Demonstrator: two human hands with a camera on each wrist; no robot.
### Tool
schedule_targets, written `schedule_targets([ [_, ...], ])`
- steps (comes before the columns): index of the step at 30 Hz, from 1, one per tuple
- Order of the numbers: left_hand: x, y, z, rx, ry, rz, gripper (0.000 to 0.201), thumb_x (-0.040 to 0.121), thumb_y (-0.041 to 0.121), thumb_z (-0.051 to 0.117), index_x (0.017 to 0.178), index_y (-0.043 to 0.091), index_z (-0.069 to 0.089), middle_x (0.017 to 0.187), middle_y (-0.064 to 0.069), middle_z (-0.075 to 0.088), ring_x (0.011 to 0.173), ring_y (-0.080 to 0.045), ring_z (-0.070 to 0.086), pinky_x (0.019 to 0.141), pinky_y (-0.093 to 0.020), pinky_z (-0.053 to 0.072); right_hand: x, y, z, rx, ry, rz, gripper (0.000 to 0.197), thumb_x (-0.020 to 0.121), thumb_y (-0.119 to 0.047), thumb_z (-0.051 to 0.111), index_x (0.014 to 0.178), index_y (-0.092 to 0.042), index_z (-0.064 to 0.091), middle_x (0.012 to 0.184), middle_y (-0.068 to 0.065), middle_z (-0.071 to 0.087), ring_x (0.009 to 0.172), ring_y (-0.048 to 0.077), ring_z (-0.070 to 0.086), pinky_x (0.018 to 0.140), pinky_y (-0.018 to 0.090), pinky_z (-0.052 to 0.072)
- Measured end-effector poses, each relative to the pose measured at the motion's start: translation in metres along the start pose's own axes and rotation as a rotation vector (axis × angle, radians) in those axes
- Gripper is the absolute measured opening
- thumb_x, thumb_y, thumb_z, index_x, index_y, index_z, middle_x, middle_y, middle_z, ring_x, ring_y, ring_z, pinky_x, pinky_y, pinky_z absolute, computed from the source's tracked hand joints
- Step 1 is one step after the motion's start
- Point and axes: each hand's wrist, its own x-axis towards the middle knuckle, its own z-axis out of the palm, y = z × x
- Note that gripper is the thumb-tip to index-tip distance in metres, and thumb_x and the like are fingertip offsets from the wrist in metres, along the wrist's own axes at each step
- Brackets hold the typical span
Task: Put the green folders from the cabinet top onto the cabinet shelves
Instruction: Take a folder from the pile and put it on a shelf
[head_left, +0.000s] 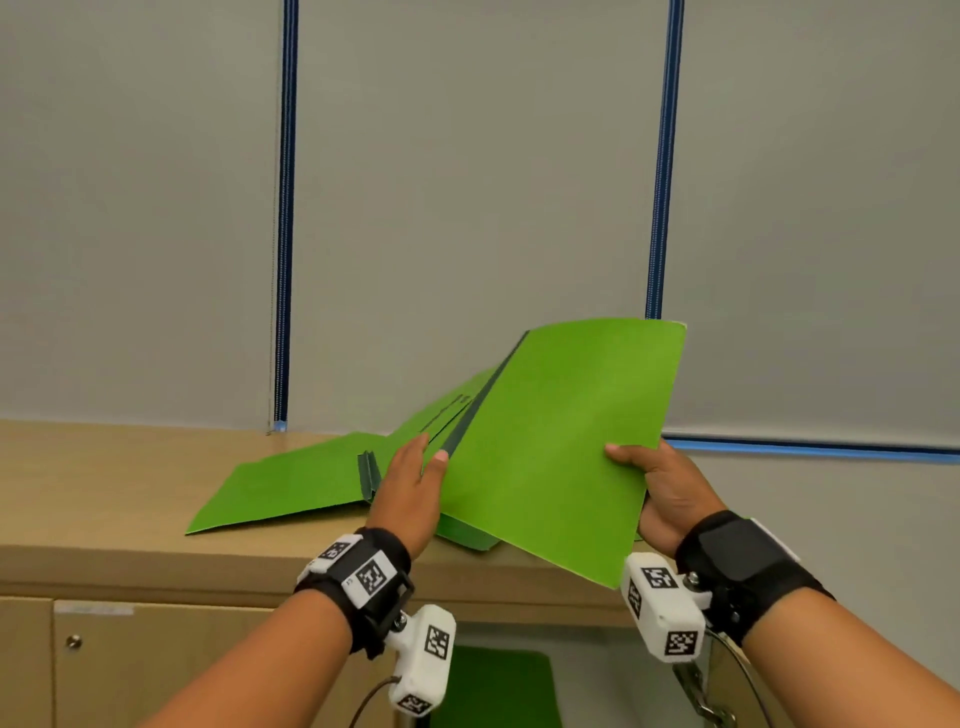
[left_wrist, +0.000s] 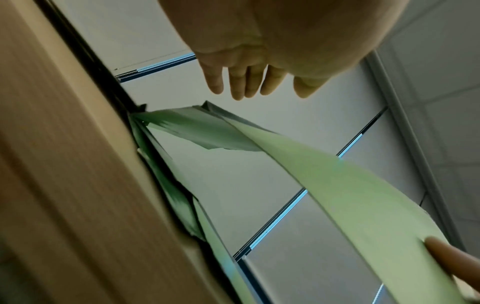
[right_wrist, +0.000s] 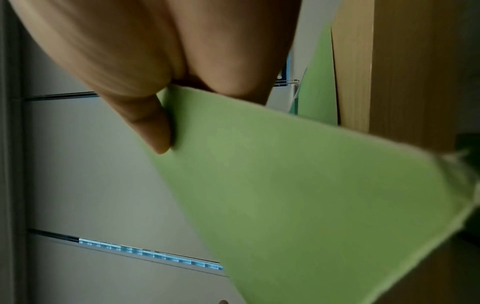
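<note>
A green folder (head_left: 561, 441) is tilted up off the wooden cabinet top (head_left: 104, 493), its dark spine pointing up and to the left. My right hand (head_left: 631, 457) pinches its right edge; in the right wrist view the thumb (right_wrist: 153, 127) presses on the green cover (right_wrist: 285, 185). My left hand (head_left: 428, 452) is beside the spine with straight fingers (left_wrist: 246, 86), gripping nothing. More green folders (head_left: 291, 483) lie spread open on the cabinet top under and to the left of the raised one. Another green folder (head_left: 498, 686) lies on a shelf below.
A closed cabinet door with a small knob (head_left: 72, 643) is at lower left. The compartment below my hands stands open, with a metal hinge (head_left: 696, 691) at its right side. Grey roller blinds with blue cords (head_left: 284, 208) fill the wall behind the cabinet.
</note>
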Motion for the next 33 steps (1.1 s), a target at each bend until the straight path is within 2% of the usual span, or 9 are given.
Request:
schedule_targets([
  [6,0.004,0.021,-0.011,-0.219,0.061,-0.006,0.045,0.103,0.029,0.039,0.145,0.016,0.039,0.151,0.001,0.040,0.139,-0.013,0.035,0.114,-0.025,0.022,-0.009,-0.007,-0.009,-0.005,-0.053,0.001,0.050,0.081,0.000,0.056,0.130,-0.013,0.057,0.123,0.018,0.066,0.112,0.040,0.063,0.092,0.059,0.050],
  [12,0.001,0.029,-0.018,-0.274,0.061,0.082,0.036,0.101,0.019,0.043,0.136,0.019,0.050,0.137,-0.001,0.052,0.128,-0.014,0.046,0.113,-0.039,0.034,-0.012,-0.011,-0.008,-0.026,-0.033,-0.025,0.051,0.079,-0.001,0.059,0.129,-0.014,0.057,0.122,0.018,0.066,0.113,0.040,0.062,0.093,0.062,0.048],
  [15,0.000,0.034,-0.023,-0.321,0.045,0.082,0.026,0.099,0.015,0.047,0.123,0.022,0.055,0.124,-0.003,0.059,0.118,-0.019,0.055,0.106,-0.045,0.041,-0.012,-0.014,-0.006,-0.042,-0.015,-0.048,0.048,0.081,0.000,0.059,0.128,-0.012,0.056,0.122,0.020,0.066,0.113,0.042,0.061,0.094,0.066,0.045],
  [17,-0.002,0.037,-0.024,-0.402,0.029,0.044,0.022,0.098,0.010,0.048,0.119,0.016,0.054,0.120,-0.006,0.063,0.111,-0.024,0.060,0.100,-0.047,0.047,-0.012,-0.016,-0.004,-0.084,0.017,-0.095,0.045,0.083,0.002,0.059,0.126,-0.013,0.057,0.121,0.019,0.066,0.111,0.042,0.062,0.094,0.064,0.046],
  [21,-0.010,0.038,-0.028,-0.547,-0.017,-0.026,0.020,0.097,0.002,0.046,0.117,0.007,0.048,0.107,-0.011,0.066,0.088,-0.019,0.064,0.076,-0.031,0.057,-0.012,-0.017,0.002,-0.159,0.160,-0.219,0.053,0.083,-0.001,0.061,0.131,-0.017,0.045,0.122,0.012,0.064,0.108,0.033,0.062,0.093,0.054,0.051],
  [25,-0.018,0.025,-0.027,-0.602,-0.015,-0.101,0.019,0.093,-0.001,0.047,0.103,0.014,0.053,0.093,-0.013,0.067,0.080,-0.026,0.062,0.081,-0.048,0.052,-0.013,-0.010,-0.005,-0.202,0.222,-0.183,0.074,0.068,-0.018,0.068,0.137,-0.022,0.040,0.133,0.010,0.056,0.118,0.029,0.056,0.101,0.056,0.044],
  [28,-0.029,0.010,-0.023,-0.608,-0.001,-0.133,0.022,0.092,-0.003,0.046,0.104,0.013,0.054,0.094,-0.014,0.067,0.085,-0.029,0.061,0.084,-0.049,0.051,-0.021,0.004,-0.010,-0.239,0.164,-0.135,0.036,0.083,0.000,0.052,0.116,-0.012,0.060,0.118,0.020,0.066,0.099,0.031,0.063,0.092,0.055,0.049],
  [30,-0.040,-0.004,-0.019,-0.567,-0.007,-0.141,0.025,0.093,0.000,0.044,0.111,0.014,0.055,0.102,-0.017,0.068,0.092,-0.033,0.063,0.086,-0.050,0.051,-0.030,0.018,-0.015,-0.290,0.135,-0.120,0.030,0.086,0.006,0.047,0.101,-0.013,0.065,0.110,0.021,0.069,0.093,0.032,0.064,0.089,0.054,0.050],
  [33,-0.068,-0.032,-0.012,-0.514,-0.021,-0.145,0.024,0.096,0.004,0.040,0.106,0.013,0.060,0.101,-0.013,0.070,0.093,-0.031,0.065,0.078,-0.042,0.054,-0.045,0.049,-0.029,-0.262,0.117,-0.077,0.031,0.088,0.007,0.047,0.105,-0.012,0.064,0.107,0.018,0.072,0.091,0.032,0.068,0.081,0.047,0.055],
])
